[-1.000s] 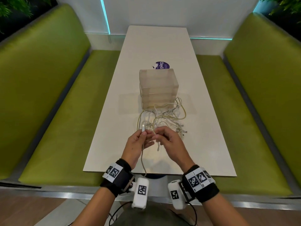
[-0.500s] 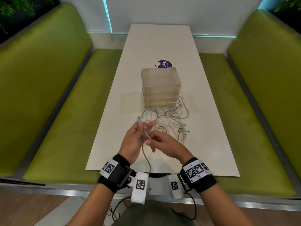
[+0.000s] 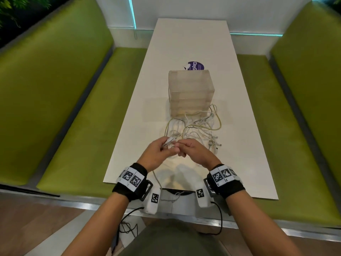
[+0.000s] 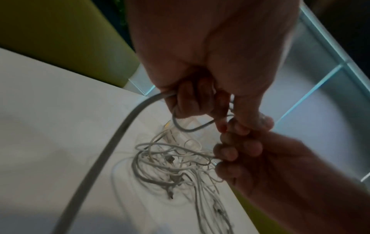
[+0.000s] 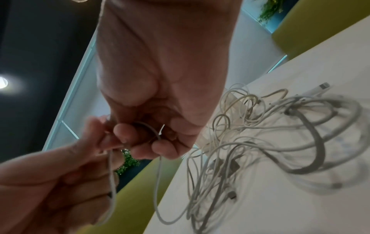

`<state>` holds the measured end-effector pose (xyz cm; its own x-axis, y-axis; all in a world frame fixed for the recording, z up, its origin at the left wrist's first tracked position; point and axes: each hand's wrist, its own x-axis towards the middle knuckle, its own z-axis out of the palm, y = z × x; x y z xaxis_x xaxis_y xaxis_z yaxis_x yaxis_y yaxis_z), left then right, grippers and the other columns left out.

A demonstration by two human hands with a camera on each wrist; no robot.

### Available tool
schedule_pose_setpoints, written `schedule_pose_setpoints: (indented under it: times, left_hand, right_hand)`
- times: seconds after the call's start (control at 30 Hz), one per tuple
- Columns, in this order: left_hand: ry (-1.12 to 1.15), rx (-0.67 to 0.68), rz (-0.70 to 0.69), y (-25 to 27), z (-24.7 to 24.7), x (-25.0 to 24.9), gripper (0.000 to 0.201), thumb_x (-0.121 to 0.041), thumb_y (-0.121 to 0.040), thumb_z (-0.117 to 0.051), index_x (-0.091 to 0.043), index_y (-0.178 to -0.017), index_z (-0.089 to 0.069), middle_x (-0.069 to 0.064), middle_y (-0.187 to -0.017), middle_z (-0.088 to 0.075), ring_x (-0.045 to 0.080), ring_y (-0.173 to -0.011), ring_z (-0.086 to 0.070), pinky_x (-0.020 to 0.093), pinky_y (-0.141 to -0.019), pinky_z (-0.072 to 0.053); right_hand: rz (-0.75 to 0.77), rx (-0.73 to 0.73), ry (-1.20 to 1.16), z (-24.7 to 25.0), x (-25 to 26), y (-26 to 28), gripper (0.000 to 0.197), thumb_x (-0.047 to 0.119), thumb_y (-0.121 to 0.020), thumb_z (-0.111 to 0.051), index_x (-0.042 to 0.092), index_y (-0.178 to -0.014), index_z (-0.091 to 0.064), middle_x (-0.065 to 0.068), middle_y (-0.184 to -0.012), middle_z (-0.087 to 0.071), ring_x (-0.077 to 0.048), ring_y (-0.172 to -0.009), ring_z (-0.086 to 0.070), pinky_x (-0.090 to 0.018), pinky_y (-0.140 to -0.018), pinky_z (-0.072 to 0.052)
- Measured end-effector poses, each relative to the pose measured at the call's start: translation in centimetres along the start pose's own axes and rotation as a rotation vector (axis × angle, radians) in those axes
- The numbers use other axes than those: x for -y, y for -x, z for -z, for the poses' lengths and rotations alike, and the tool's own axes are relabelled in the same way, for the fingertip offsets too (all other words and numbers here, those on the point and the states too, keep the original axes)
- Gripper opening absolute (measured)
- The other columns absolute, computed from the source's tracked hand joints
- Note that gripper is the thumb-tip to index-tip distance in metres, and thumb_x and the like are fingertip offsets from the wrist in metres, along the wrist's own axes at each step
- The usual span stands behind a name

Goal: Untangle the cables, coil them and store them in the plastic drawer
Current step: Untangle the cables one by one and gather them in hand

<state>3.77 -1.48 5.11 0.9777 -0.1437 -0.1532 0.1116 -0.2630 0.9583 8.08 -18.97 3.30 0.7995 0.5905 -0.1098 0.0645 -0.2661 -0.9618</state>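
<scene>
A tangle of white and yellowish cables (image 3: 195, 130) lies on the white table (image 3: 184, 43) in front of a translucent plastic drawer unit (image 3: 191, 93). Above the table's near end, my left hand (image 3: 158, 152) grips one white cable (image 4: 112, 145) in curled fingers; its plug end pokes out between the two hands. My right hand (image 3: 191, 150) touches the left and pinches the same cable (image 5: 158, 158), which loops down toward the pile (image 5: 260, 134). A length of this cable (image 3: 156, 179) hangs from the left hand over the table's near edge.
Green bench seats (image 3: 77, 126) line both long sides of the table. A purple round sticker (image 3: 195, 65) lies behind the drawer unit. Black wires (image 3: 129, 226) from the wrist cameras hang near my lap.
The hands have drawn closer, fingers now meeting over the cable. The plug end held upright in the left hand has tipped down between the two hands.
</scene>
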Motion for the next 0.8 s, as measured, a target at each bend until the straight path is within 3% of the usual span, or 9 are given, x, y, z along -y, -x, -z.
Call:
schedule_pose_setpoints:
  times: [0.13,0.23,0.33,0.4,0.47,0.57,0.67,0.73,0.8]
  left_hand:
    - [-0.186,0.014,0.002,-0.2,-0.2,0.7,0.016,-0.028,-0.087,-0.067,-0.012,-0.088,-0.067,0.006,-0.08,-0.07,0.006,-0.073,-0.062,0.021,-0.068,-0.048]
    - [-0.369,0.091,0.054,0.0,0.5,0.6,0.024,-0.034,-0.087,-0.065,-0.022,-0.067,-0.062,-0.007,-0.059,-0.053,0.0,-0.05,-0.046,0.016,-0.053,-0.033]
    - [-0.27,0.097,0.077,0.6,0.7,0.3,0.039,-0.039,-0.085,-0.067,-0.007,-0.064,-0.058,-0.005,-0.054,-0.035,0.011,-0.05,-0.031,0.027,-0.052,-0.026]
    - [-0.098,0.026,0.052,0.9,0.8,-0.4,0.031,-0.032,-0.087,-0.066,-0.015,-0.061,-0.064,-0.006,-0.055,-0.032,0.014,-0.052,-0.029,0.028,-0.053,-0.025]
    - [0.098,-0.097,0.009,1.1,1.0,-1.6,0.039,-0.02,-0.09,-0.062,-0.02,-0.051,-0.054,-0.009,-0.051,-0.029,0.011,-0.047,-0.024,0.026,-0.048,-0.022]
    - [0.35,-0.243,-0.065,0.9,2.0,-3.3,0.038,-0.021,-0.088,-0.063,-0.009,-0.058,-0.043,-0.01,-0.048,-0.028,0.009,-0.043,-0.02,0.025,-0.046,-0.016]
    - [0.476,-0.335,-0.107,0.8,2.6,-3.6,0.034,-0.025,-0.089,-0.059,-0.013,-0.057,-0.054,-0.01,-0.046,-0.029,0.008,-0.041,-0.02,0.023,-0.045,-0.017]
    - [0.323,-0.368,-0.098,0.2,2.1,-2.5,0.026,-0.025,-0.093,-0.058,-0.013,-0.072,-0.068,-0.012,-0.047,-0.032,0.008,-0.043,-0.025,0.02,-0.045,-0.024]
    - [0.132,-0.324,-0.067,-0.5,1.3,-0.9,0.016,-0.026,-0.09,-0.062,-0.014,-0.088,-0.073,-0.013,-0.058,-0.051,0.006,-0.053,-0.043,0.02,-0.055,-0.039]
  right_hand:
    - [-0.014,-0.018,-0.013,0.1,0.0,0.0,0.032,0.02,-0.098,-0.05,0.001,-0.077,-0.065,0.005,-0.059,-0.052,-0.002,-0.057,-0.045,-0.018,-0.06,-0.037]
    - [-0.022,0.054,0.112,0.5,-0.1,-0.1,0.03,0.023,-0.094,-0.055,0.028,-0.066,-0.065,0.011,-0.056,-0.053,0.0,-0.056,-0.046,-0.017,-0.06,-0.037]
    - [-0.05,0.13,0.173,1.0,-0.1,-0.6,0.035,0.024,-0.092,-0.058,0.038,-0.061,-0.064,0.011,-0.063,-0.057,0.002,-0.063,-0.051,-0.014,-0.065,-0.039]
    - [-0.083,0.164,0.184,1.2,-0.5,-1.3,0.021,0.024,-0.09,-0.06,0.027,-0.071,-0.068,0.007,-0.074,-0.064,-0.002,-0.074,-0.057,-0.021,-0.076,-0.045]
    - [-0.095,0.171,0.24,1.2,-1.3,-2.0,0.019,0.024,-0.09,-0.06,0.01,-0.081,-0.069,0.002,-0.079,-0.066,-0.008,-0.078,-0.06,-0.027,-0.081,-0.047]
    - [-0.066,0.135,0.355,1.1,-3.3,-2.5,0.021,0.014,-0.095,-0.053,0.002,-0.082,-0.066,0.001,-0.077,-0.065,-0.005,-0.071,-0.059,-0.023,-0.072,-0.045]
    - [-0.037,0.075,0.395,1.1,-4.1,-2.6,0.021,0.007,-0.095,-0.048,0.007,-0.082,-0.065,0.01,-0.074,-0.06,-0.005,-0.07,-0.056,-0.025,-0.073,-0.043]
    - [-0.003,0.049,0.411,0.8,-3.7,-2.4,0.022,0.01,-0.096,-0.048,0.008,-0.085,-0.068,0.015,-0.074,-0.057,0.003,-0.069,-0.054,-0.015,-0.07,-0.041]
    - [0.049,0.026,0.421,0.6,-2.9,-2.2,0.022,0.01,-0.096,-0.049,0.007,-0.088,-0.069,0.01,-0.079,-0.061,0.001,-0.07,-0.053,-0.012,-0.069,-0.039]
